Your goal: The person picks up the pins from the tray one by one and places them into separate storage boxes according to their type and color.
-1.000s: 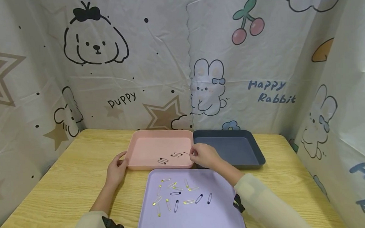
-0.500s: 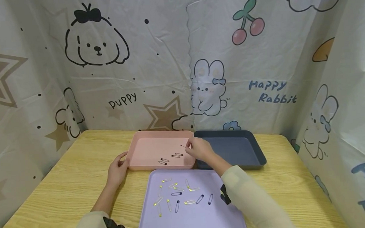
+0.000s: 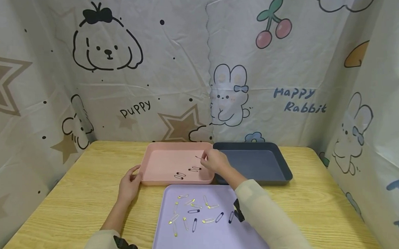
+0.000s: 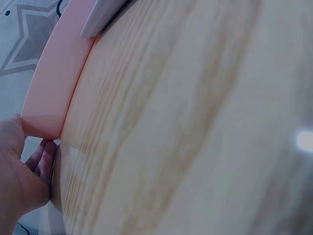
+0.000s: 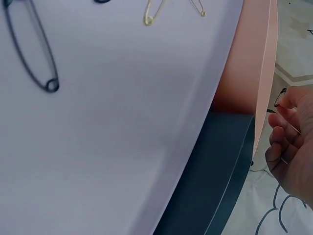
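My right hand (image 3: 216, 162) pinches a small black safety pin (image 5: 280, 97) between thumb and fingertips, over the right part of the pink tray (image 3: 164, 158). Below it, several black safety pins (image 3: 179, 175) lie on that tray's floor in overlapping pairs. My left hand (image 3: 129, 185) holds the pink tray's left side near its front corner; in the left wrist view the thumb meets the wall and the other fingers curl by the bottom corner. In front, the lilac tray (image 3: 184, 246) bears scattered gold safety pins (image 3: 208, 221) and several black ones (image 3: 194, 225).
A dark blue tray (image 3: 253, 161) stands against the pink tray's right side. All three trays are on a wooden table (image 3: 73, 202). A printed cloth (image 3: 183, 48) hangs behind and at both sides.
My right hand has moved a little left and farther back over the pink tray, still pinching the safety pin. My left hand stays at the tray's side.
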{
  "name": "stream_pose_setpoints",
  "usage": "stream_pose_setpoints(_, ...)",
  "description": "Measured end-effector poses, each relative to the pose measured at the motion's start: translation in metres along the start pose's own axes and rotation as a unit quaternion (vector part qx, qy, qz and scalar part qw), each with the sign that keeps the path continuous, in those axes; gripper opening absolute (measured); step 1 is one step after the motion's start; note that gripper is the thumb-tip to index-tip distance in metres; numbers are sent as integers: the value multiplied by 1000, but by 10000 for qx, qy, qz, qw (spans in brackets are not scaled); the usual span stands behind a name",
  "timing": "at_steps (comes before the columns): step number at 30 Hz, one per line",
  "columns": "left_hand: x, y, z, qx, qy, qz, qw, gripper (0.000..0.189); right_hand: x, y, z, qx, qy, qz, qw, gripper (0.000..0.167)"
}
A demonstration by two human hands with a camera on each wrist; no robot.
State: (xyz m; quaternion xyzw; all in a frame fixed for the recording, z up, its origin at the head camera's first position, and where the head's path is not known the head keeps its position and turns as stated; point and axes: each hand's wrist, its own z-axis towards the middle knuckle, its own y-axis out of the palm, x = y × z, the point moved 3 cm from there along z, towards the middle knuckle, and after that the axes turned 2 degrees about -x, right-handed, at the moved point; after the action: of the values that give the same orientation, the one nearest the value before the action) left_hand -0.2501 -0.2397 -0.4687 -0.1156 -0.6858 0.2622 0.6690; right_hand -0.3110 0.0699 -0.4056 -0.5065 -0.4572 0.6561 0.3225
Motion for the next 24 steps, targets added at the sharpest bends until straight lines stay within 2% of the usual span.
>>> stream_pose_setpoints(8, 0, -1, -1, -65, -1, -10, 10000, 43, -2, 3, 4, 58, 204, 47, 9998, 9)
stream_pose_setpoints(24, 1, -1, -1, -100, -66, -65, 9999, 42, -3, 11, 6, -79, 338, 142, 9993, 11)
